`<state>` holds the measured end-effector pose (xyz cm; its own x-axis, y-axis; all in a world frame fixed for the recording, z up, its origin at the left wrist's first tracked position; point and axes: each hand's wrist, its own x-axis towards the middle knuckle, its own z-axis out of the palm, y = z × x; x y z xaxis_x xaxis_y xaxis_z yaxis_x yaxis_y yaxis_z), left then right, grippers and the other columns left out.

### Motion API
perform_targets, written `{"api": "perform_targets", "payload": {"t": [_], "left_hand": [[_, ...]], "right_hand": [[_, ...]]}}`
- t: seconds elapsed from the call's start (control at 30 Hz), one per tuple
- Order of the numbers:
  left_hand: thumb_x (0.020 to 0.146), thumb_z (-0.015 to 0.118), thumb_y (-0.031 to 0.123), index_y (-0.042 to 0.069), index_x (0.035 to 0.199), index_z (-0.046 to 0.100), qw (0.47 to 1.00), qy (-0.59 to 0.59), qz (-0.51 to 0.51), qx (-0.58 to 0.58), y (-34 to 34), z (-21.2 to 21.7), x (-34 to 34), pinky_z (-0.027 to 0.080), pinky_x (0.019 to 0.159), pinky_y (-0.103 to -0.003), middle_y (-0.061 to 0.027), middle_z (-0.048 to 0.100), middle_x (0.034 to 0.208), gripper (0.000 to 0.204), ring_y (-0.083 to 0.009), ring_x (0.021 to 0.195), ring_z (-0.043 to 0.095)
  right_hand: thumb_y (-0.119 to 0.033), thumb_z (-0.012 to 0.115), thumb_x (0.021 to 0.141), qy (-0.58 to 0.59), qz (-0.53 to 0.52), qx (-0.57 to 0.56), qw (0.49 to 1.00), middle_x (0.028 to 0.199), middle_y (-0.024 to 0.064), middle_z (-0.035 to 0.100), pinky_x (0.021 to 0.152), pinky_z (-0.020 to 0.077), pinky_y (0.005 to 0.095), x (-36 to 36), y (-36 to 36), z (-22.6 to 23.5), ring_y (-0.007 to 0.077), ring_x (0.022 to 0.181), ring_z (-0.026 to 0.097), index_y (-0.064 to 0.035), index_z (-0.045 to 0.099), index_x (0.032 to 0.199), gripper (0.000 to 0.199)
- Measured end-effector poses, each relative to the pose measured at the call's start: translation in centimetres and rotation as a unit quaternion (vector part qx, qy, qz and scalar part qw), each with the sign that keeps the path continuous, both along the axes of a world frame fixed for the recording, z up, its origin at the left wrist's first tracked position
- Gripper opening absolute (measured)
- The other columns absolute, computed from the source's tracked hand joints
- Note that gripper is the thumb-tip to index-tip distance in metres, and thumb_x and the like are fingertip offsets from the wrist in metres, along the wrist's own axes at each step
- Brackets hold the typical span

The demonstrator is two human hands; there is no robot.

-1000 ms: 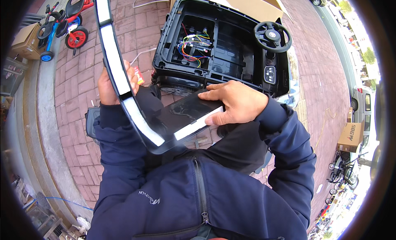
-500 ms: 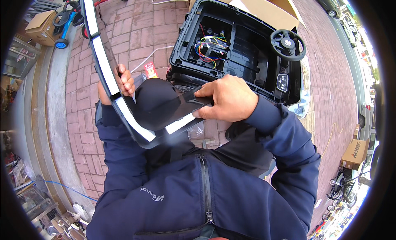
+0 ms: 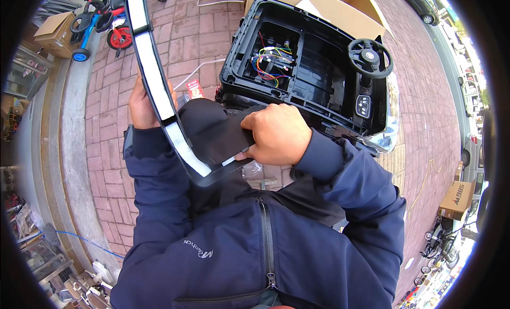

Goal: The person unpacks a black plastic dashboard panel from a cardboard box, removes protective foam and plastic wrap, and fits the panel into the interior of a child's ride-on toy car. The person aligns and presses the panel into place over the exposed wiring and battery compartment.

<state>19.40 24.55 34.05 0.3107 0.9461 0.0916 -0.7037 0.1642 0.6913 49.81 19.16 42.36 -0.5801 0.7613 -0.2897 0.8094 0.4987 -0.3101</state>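
Across my lap I hold a long, bent black frame (image 3: 169, 126) with white strips set along its edge, like a toy car's windshield frame. Its left side rises past the top of the picture. My left hand (image 3: 142, 104) is closed round that side, its fingers partly hidden behind the frame. At the other end, my right hand (image 3: 279, 135) pinches the frame's short lower arm between thumb and fingers, covering most of a white strip there. Just beyond my right hand stands the open black body (image 3: 319, 65) of a ride-on toy car.
Coloured wires (image 3: 273, 65) lie in the car body's compartment, and a steering wheel (image 3: 370, 57) is at its right. Behind it stands an open cardboard box (image 3: 340, 14). A red packet (image 3: 195, 89) lies on the brick paving (image 3: 109, 149). Small tricycles (image 3: 119, 37) are parked upper left.
The frame has shifted right and tilted, and my left hand has moved down along it. My right hand has moved slightly left and covers more of the lower white strip.
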Motion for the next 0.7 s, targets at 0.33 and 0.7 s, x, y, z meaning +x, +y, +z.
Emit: {"api": "perform_targets", "payload": {"t": [0.33,0.7], "left_hand": [[0.100,0.061,0.021,0.004,0.103,0.054,1.000,0.017,-0.011,0.013,0.8,0.1,0.3,0.056,0.053,-0.037,-0.0094,0.059,0.076,0.019,-0.0246,0.060,0.063],[0.107,0.045,0.057,0.005,0.097,0.059,0.996,0.022,0.036,-0.082,1.7,-1.8,0.4,0.055,0.048,-0.036,-0.0097,0.059,0.069,0.055,-0.0233,0.056,0.062]], "right_hand": [[-0.030,0.080,0.087,0.104,0.068,0.013,0.992,0.131,0.0139,0.072,0.098,0.0559,0.0415,3.7,0.0,-1.9,0.0331,0.118,0.069,-0.0049,0.070,0.133,0.053],[-0.055,0.078,0.086,0.120,0.030,0.031,0.992,0.089,0.0167,0.077,0.077,0.0582,0.0478,3.5,1.1,-0.6,0.0382,0.084,0.074,-0.0108,0.080,0.115,0.054]]}}
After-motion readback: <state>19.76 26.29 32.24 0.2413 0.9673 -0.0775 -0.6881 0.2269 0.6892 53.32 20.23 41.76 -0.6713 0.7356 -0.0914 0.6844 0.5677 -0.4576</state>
